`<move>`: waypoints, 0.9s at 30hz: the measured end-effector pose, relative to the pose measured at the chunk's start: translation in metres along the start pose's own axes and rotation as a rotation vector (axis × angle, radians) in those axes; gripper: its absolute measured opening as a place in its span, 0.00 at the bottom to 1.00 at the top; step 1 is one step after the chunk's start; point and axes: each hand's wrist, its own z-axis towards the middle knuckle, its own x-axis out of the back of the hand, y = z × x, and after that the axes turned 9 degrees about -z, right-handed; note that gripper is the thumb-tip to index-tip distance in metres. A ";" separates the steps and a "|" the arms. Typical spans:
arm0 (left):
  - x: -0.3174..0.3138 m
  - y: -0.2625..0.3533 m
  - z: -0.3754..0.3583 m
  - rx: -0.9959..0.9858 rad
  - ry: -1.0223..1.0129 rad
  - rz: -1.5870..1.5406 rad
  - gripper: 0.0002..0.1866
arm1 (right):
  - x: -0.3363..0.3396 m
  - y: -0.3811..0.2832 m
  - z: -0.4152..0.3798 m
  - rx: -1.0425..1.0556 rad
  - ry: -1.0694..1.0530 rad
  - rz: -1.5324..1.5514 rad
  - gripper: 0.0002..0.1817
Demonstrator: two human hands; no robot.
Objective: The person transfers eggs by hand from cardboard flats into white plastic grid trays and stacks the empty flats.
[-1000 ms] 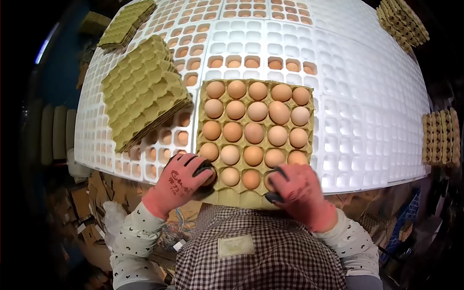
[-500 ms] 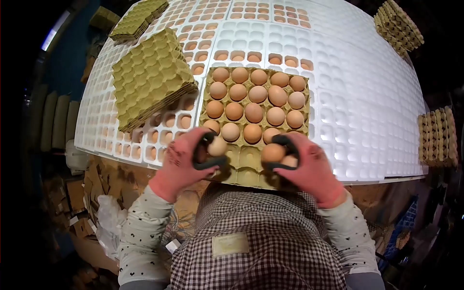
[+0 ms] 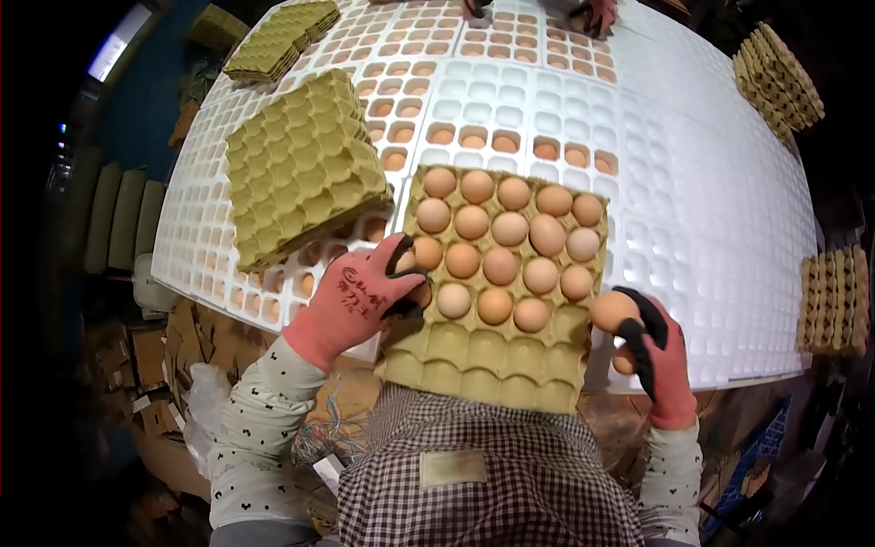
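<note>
A pulp egg tray (image 3: pixel 481 356) lies in front of me, its far rows filled with brown eggs (image 3: pixel 499 265) and its nearest cups bare. At the tray's left edge, my gloved left hand (image 3: pixel 351 296) is closed around a pale egg (image 3: pixel 406 263); its fingers partly cover another egg (image 3: pixel 421 294) beside it. Just right of the tray, my gloved right hand (image 3: pixel 658 351) is closed on two eggs, a larger brown egg (image 3: pixel 614 312) at the fingertips and a smaller-looking egg (image 3: pixel 624 359) below it, partly hidden.
Under the tray spreads a white grid of cups (image 3: pixel 693 301), many holding eggs on the left and far side. Stacked pulp trays (image 3: pixel 301 169) rest at left; more stacks (image 3: pixel 833 301) stand along the right edge. Another person's gloved hands (image 3: pixel 597 16) reach in at the top.
My right hand has moved right, off the tray, still holding eggs. My left hand has shifted to the tray's left edge. The view has shifted, and another person's hands have appeared at the top.
</note>
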 end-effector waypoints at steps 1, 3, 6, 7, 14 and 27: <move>0.010 -0.001 0.008 0.067 -0.049 -0.101 0.28 | 0.008 -0.007 0.002 -0.135 -0.035 0.203 0.26; 0.020 -0.031 0.023 0.257 -0.067 -0.750 0.27 | 0.017 -0.006 0.020 -0.062 -0.015 0.202 0.27; 0.039 -0.056 0.064 0.367 0.056 -1.339 0.28 | 0.017 -0.030 0.083 -0.006 -0.024 0.160 0.25; 0.039 -0.064 0.088 0.366 0.087 -1.431 0.28 | 0.014 -0.040 0.110 0.034 -0.015 0.155 0.24; -0.055 -0.131 0.273 0.289 0.165 -0.146 0.22 | -0.039 -0.020 0.307 0.309 0.237 -1.151 0.22; -0.070 -0.173 0.267 0.150 0.403 -0.021 0.19 | 0.014 0.022 0.303 0.513 0.519 -0.642 0.18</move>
